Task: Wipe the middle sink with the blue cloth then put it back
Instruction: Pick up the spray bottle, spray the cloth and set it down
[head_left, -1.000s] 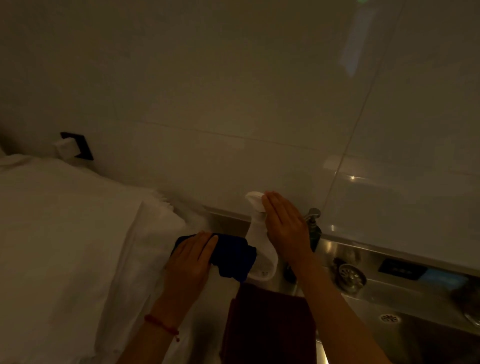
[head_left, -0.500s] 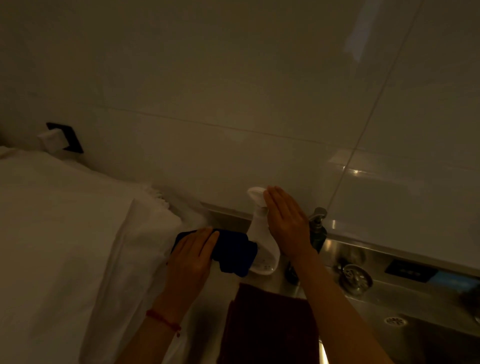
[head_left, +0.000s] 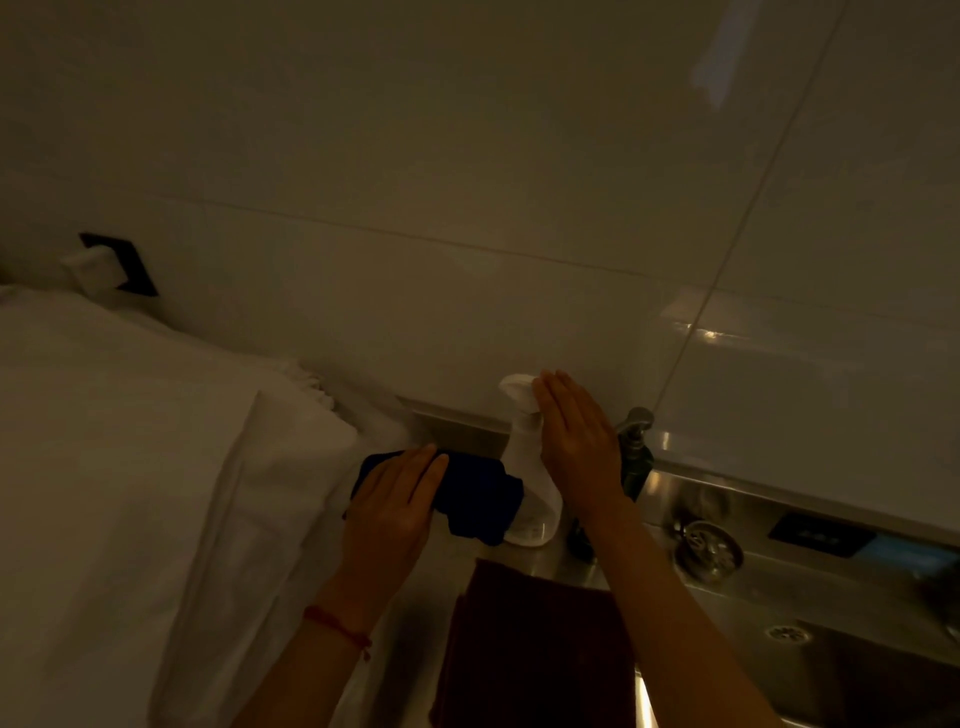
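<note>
The dark blue cloth (head_left: 478, 496) lies folded on the steel counter against the back wall, beside a white spray bottle (head_left: 524, 467). My left hand (head_left: 395, 504) lies flat on the cloth's left part with straight fingers. My right hand (head_left: 576, 441) is held flat with straight fingers against the right side of the spray bottle. A steel sink (head_left: 857, 670) shows at the lower right, with only its left part in view.
A large white sheet (head_left: 130, 493) covers the left side. A dark red cloth (head_left: 535, 644) hangs at the counter's front edge. A dark soap pump (head_left: 636, 457) stands behind my right hand. A round steel strainer (head_left: 709, 548) sits on the sink ledge.
Both hands stay where they were on the cloth and beside the bottle. The view has shifted slightly.
</note>
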